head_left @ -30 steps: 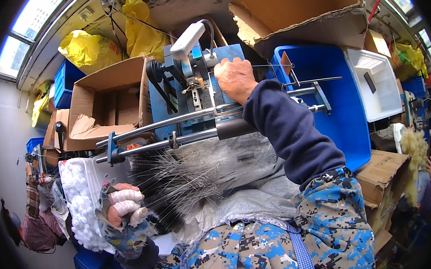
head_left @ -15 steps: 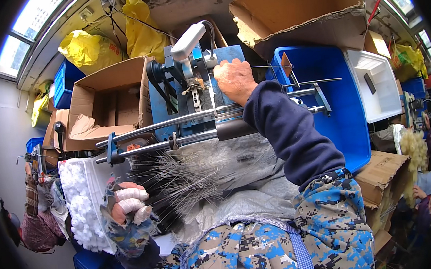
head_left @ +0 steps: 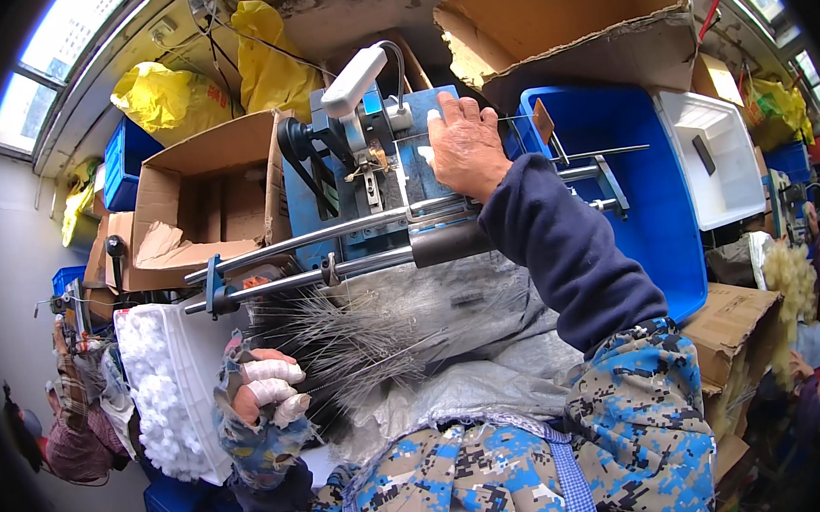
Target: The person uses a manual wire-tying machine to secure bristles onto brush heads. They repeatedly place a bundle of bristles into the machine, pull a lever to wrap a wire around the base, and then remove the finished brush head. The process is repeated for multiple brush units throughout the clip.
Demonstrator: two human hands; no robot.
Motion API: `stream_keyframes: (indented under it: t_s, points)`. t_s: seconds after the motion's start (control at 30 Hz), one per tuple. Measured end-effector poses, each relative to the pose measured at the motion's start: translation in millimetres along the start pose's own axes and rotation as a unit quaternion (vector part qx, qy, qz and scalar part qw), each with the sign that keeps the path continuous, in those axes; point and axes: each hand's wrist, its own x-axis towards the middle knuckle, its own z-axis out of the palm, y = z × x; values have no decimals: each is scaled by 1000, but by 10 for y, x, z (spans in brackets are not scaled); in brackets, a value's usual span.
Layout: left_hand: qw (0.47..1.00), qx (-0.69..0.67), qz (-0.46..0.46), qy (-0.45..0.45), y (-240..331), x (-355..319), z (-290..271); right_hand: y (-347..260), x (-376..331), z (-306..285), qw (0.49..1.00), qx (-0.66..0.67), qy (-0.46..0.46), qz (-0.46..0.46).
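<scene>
My right hand (head_left: 467,147) lies palm down over the right side of a blue bench machine (head_left: 344,224), its fingers apart and white wrapping on a fingertip and the thumb. A thin wire stretches out to the right beside it. My left hand (head_left: 270,388), in a torn cloth glove with white-taped fingers, is curled beside a pile of thin metal wires (head_left: 363,339). Whatever its fingers hold is hidden. The wires lie on a grey sheet (head_left: 459,295) over my lap. Two steel rods (head_left: 361,223) cross the machine's front.
A white tray (head_left: 198,400) of fluffy white pieces stands at left. Cardboard boxes (head_left: 270,189) flank the machine. At right are a deep blue bin (head_left: 648,232) and a white tub (head_left: 738,166). Other people (head_left: 83,436) sit at both sides.
My right hand has opened from a closed shape and shifted slightly right on the machine. My left hand has moved a little right toward the wires, still curled.
</scene>
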Motion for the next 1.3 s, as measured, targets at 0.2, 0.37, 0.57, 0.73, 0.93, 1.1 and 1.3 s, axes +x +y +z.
stream_keyframes:
  t_s: [0.2, 0.37, 0.57, 0.73, 0.93, 1.1, 1.3]
  points:
    - [999, -42, -9, 16, -55, 42, 97, 19, -337, -94, 999, 43, -19, 7]
    - [999, -31, -1, 5, -42, 60, 73, -13, -334, -4, 994, 108, -12, 32]
    - [999, -43, -6, 22, -59, -60, -29, -437, -208, 88, 994, 109, -18, 12]
    - [982, -188, -8, -14, -70, -5, -57, -748, -144, 145, 992, 126, 1, -9]
    - [951, -304, -22, 50, -59, -86, -382, -265, -247, 39, 994, 90, -56, -12]
    - [942, -328, -1, 77, -57, -109, -566, 201, -297, -199, 997, 9, 70, -42]
    - [937, -343, -40, 53, 25, 85, -295, 339, -94, -310, 990, -122, -70, -5]
